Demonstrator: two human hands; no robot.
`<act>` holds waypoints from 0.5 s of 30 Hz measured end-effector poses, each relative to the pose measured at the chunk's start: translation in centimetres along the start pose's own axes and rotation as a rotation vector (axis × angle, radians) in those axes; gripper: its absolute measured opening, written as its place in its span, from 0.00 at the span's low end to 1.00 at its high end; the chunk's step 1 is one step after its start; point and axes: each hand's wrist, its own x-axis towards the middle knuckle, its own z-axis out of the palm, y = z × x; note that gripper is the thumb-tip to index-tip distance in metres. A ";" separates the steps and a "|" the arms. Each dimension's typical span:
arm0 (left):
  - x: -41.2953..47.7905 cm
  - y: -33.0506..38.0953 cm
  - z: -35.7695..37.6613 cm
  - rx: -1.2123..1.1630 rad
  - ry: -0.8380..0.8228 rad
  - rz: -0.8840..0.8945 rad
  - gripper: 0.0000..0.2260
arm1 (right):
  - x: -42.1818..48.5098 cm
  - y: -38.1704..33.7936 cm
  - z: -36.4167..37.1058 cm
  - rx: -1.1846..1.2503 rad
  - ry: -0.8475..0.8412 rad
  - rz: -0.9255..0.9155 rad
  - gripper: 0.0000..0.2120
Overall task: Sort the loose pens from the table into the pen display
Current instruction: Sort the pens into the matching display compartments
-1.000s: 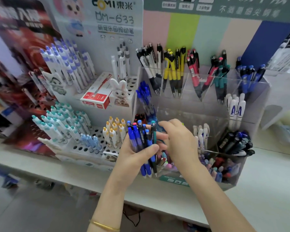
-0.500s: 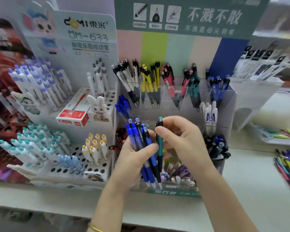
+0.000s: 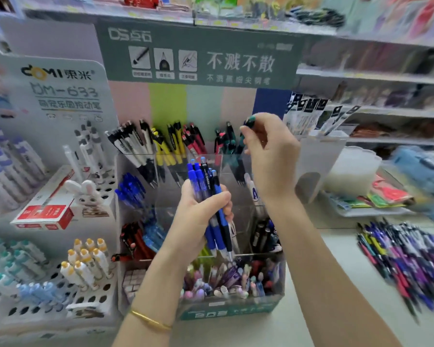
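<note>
Up top, the green pen [image 3: 246,128] is pinched in the right hand [image 3: 271,156], fingers [image 3: 248,136] closed on its upper end, held over the back-row slot of the pen display [image 3: 221,314] where other green and red pens [image 3: 223,144] stand. Pen body mostly hidden by the hand; its tip can't be seen. Left hand [image 3: 198,216] lower, in front of the display's middle, fingers wrapped tight around a bundle of blue pens [image 3: 211,201], clicker ends up, tips pointing down toward the front bin. One dark pen sits in that bundle. Gold bangle [image 3: 148,321] on the left wrist. Back row also has black-white pens [image 3: 133,149] and yellow pens [image 3: 166,149]. Loose pile of pens [image 3: 406,256] lies on the counter [image 3: 323,246] to the right, well apart from the display, blurred. White rack [image 3: 60,296] with capped pens stands just left of the display, a red box [image 3: 45,214] and rabbit figure [image 3: 88,194] on it.
</note>
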 end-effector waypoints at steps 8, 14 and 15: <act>-0.1 0.5 -0.4 -0.047 -0.094 0.012 0.08 | 0.2 2.6 3.9 -0.503 -0.269 0.021 0.05; -0.3 0.4 -1.5 -0.031 -0.138 0.062 0.07 | -1.1 1.4 3.7 -0.288 -0.273 0.096 0.12; -0.3 0.5 -1.6 -0.034 -0.147 0.065 0.07 | -1.1 1.5 3.9 -0.312 -0.307 0.103 0.12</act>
